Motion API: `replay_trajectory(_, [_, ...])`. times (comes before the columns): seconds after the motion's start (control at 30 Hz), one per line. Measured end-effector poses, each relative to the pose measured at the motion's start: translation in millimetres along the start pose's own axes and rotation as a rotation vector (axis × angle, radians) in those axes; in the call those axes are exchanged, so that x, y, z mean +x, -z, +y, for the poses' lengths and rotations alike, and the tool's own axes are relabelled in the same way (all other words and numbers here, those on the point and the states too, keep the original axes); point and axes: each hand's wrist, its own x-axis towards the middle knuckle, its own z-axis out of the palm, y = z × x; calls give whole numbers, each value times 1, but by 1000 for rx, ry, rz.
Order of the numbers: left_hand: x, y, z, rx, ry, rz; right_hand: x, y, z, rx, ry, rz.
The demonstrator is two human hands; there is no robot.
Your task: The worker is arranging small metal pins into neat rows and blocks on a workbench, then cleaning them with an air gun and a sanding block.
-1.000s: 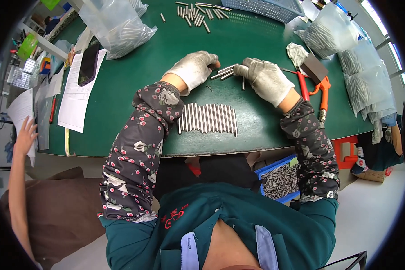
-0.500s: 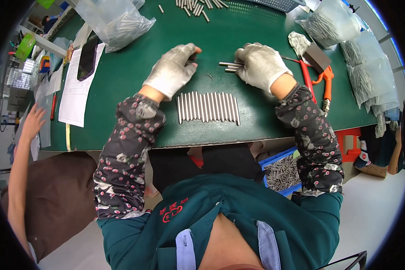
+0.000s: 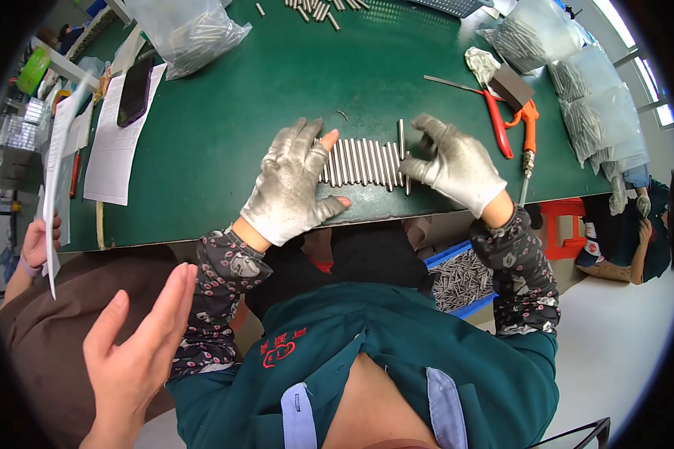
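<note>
A row of slim metal pins [image 3: 359,162] lies side by side on the green table before me. At its left end rests my left hand [image 3: 286,183], in a white glove, with fingers spread and the bare index and thumb tips showing. My right hand [image 3: 460,163], also gloved, is at the right end, its thumb against the last pins and its fingers apart from the thumb. One pin [image 3: 401,135] there sticks out farther than the row. Whether anything lies under the right palm is hidden. A small curved sliver [image 3: 342,116] lies beyond the row.
Red-handled tool [image 3: 497,123], orange air gun [image 3: 529,123] and dark block [image 3: 511,86] lie right. Bags of pins [image 3: 580,112] line the right edge; another bag [image 3: 195,37] stands far left. A phone [image 3: 135,91] lies on paper. Another person's hand [image 3: 138,352] reaches in at left.
Both hands have come nearer to the row. The pins that stuck out from my right hand now lie at the row's right end. Another person's hand and a lifted sheet have appeared at left.
</note>
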Motion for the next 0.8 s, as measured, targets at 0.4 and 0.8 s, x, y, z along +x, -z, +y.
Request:
replay_trajectory(0.4, [16,-12,18,34,-10,-14,8,-7,20,-173,409,-141])
replay_trajectory(0.8, [25,-13,31,90,78,59,-4,-7,19,-168,409,155])
